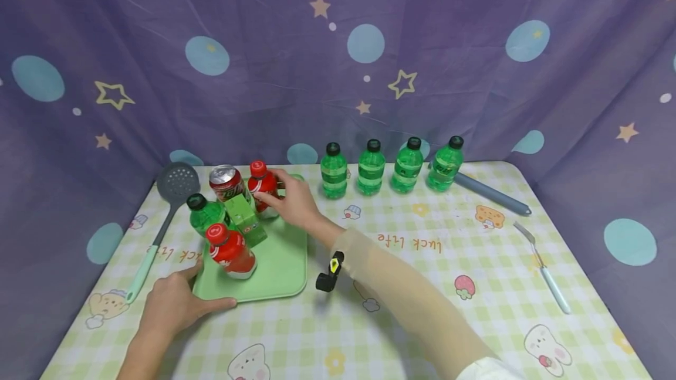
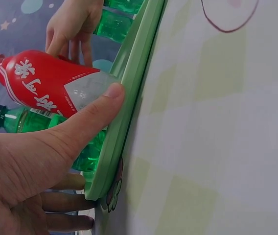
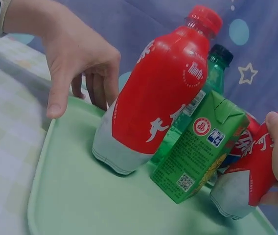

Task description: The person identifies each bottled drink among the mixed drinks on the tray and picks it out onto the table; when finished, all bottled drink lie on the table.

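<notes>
Left hand (image 1: pixel 174 302), straight-fingered against green tray (image 1: pixel 287 257), rear red bottle (image 1: pixel 262 183) in grip of right hand (image 1: pixel 297 200)

“luck life” tablecloth (image 1: pixel 507 309), apparently “Tianfu” bottle (image 3: pixel 154 90)

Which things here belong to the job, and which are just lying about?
Seemingly in the job:
green tray
left hand, at its corner
right hand, holding the rear red bottle
front red bottle
green carton
metal can
green bottle on the tray

Seemingly just lying about:
skimmer
fork
grey handle, partly hidden
four green bottles off the tray (perhaps wanted too)
</notes>
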The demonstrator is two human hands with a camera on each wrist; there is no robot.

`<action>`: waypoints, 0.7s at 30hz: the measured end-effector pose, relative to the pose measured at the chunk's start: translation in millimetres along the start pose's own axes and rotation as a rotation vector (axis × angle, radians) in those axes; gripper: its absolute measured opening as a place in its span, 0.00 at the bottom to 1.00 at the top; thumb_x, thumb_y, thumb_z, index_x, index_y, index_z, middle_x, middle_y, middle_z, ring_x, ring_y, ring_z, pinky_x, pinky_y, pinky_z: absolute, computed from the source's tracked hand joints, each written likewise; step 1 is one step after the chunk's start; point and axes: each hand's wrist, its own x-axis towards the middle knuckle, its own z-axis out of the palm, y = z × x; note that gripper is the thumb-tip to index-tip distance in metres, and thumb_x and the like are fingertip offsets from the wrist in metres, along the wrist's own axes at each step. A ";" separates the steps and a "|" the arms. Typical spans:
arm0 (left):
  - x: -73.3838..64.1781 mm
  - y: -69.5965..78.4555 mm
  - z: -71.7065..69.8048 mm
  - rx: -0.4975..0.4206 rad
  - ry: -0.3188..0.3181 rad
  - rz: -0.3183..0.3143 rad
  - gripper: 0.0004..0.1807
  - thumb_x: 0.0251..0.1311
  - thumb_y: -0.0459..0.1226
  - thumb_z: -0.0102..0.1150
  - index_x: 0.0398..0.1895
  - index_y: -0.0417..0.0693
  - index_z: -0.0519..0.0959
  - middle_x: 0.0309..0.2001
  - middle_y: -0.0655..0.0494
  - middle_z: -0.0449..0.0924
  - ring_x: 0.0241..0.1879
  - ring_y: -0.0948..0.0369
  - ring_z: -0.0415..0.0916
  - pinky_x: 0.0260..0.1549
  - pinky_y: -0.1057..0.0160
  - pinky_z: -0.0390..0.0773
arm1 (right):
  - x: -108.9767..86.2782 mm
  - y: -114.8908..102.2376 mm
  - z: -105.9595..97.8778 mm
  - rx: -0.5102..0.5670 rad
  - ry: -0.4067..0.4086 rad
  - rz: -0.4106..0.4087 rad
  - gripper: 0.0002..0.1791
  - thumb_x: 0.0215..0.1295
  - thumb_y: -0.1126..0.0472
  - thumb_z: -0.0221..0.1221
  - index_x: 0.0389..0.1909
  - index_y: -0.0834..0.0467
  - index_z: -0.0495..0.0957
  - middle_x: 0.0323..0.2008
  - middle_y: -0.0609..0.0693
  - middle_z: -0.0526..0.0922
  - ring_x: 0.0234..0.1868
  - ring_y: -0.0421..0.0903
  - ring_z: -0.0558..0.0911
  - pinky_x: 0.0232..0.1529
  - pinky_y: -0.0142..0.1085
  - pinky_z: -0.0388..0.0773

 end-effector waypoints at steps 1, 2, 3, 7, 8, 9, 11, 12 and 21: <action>0.1 0.0 -0.2 0.000 -0.003 -0.003 0.78 0.28 0.78 0.78 0.72 0.25 0.70 0.62 0.16 0.73 0.54 0.24 0.79 0.47 0.33 0.83 | -1.4 -0.9 -2.2 -0.002 0.009 0.001 0.36 0.70 0.46 0.70 0.75 0.54 0.73 0.55 0.51 0.91 0.54 0.47 0.91 0.53 0.34 0.88; 0.1 0.0 -0.4 0.000 -0.005 -0.005 0.78 0.28 0.78 0.78 0.72 0.25 0.70 0.62 0.16 0.73 0.54 0.24 0.79 0.47 0.33 0.83 | -2.5 -1.7 -4.6 -0.007 0.019 -0.001 0.36 0.70 0.46 0.71 0.75 0.53 0.73 0.54 0.51 0.91 0.53 0.47 0.91 0.52 0.32 0.88; 0.3 -0.1 -0.5 0.001 -0.005 -0.006 0.78 0.28 0.78 0.78 0.72 0.25 0.70 0.62 0.16 0.72 0.54 0.23 0.79 0.47 0.33 0.83 | -3.7 -2.6 -7.2 -0.012 0.029 -0.002 0.37 0.69 0.45 0.71 0.75 0.53 0.74 0.53 0.51 0.92 0.53 0.46 0.91 0.51 0.30 0.87; 0.2 -0.7 -0.9 -0.002 -0.002 -0.005 0.78 0.27 0.78 0.78 0.72 0.25 0.70 0.64 0.17 0.71 0.55 0.23 0.78 0.48 0.32 0.82 | -9.3 -4.8 -18.3 -0.019 0.062 -0.002 0.37 0.67 0.46 0.73 0.74 0.53 0.75 0.52 0.51 0.92 0.52 0.47 0.92 0.45 0.24 0.85; -0.2 -1.0 -1.0 -0.004 -0.001 -0.005 0.78 0.27 0.78 0.78 0.72 0.25 0.70 0.64 0.17 0.71 0.55 0.23 0.78 0.48 0.32 0.82 | -10.8 -4.6 -21.2 -0.014 0.067 -0.004 0.37 0.66 0.46 0.74 0.74 0.53 0.75 0.53 0.51 0.92 0.52 0.47 0.92 0.45 0.24 0.85; -0.6 -1.1 -1.3 -0.006 -0.001 -0.006 0.78 0.27 0.79 0.77 0.72 0.25 0.70 0.64 0.17 0.71 0.55 0.23 0.78 0.47 0.32 0.82 | -12.3 -3.9 -23.9 -0.008 0.070 -0.004 0.37 0.66 0.47 0.74 0.73 0.53 0.76 0.53 0.51 0.92 0.52 0.47 0.92 0.44 0.23 0.84; -1.2 -1.8 -1.4 -0.008 -0.001 -0.006 0.78 0.28 0.78 0.78 0.72 0.25 0.70 0.64 0.17 0.71 0.55 0.23 0.78 0.47 0.32 0.82 | -16.0 -2.0 -29.0 0.014 0.079 -0.010 0.37 0.65 0.48 0.75 0.73 0.53 0.76 0.54 0.52 0.92 0.52 0.47 0.92 0.43 0.24 0.85; -1.6 -2.1 -1.2 -0.008 0.002 -0.004 0.78 0.28 0.79 0.77 0.72 0.25 0.70 0.64 0.17 0.71 0.56 0.22 0.77 0.47 0.32 0.82 | -18.0 -0.6 -31.4 0.028 0.085 -0.012 0.37 0.65 0.49 0.75 0.73 0.53 0.76 0.54 0.52 0.92 0.52 0.48 0.92 0.43 0.24 0.85; -0.4 -1.2 1.0 -0.014 0.010 0.013 0.77 0.29 0.77 0.79 0.72 0.25 0.70 0.64 0.17 0.72 0.56 0.22 0.77 0.48 0.31 0.81 | -39.0 12.2 -54.7 0.123 0.180 0.023 0.38 0.62 0.49 0.77 0.71 0.54 0.79 0.57 0.54 0.91 0.50 0.51 0.93 0.41 0.31 0.89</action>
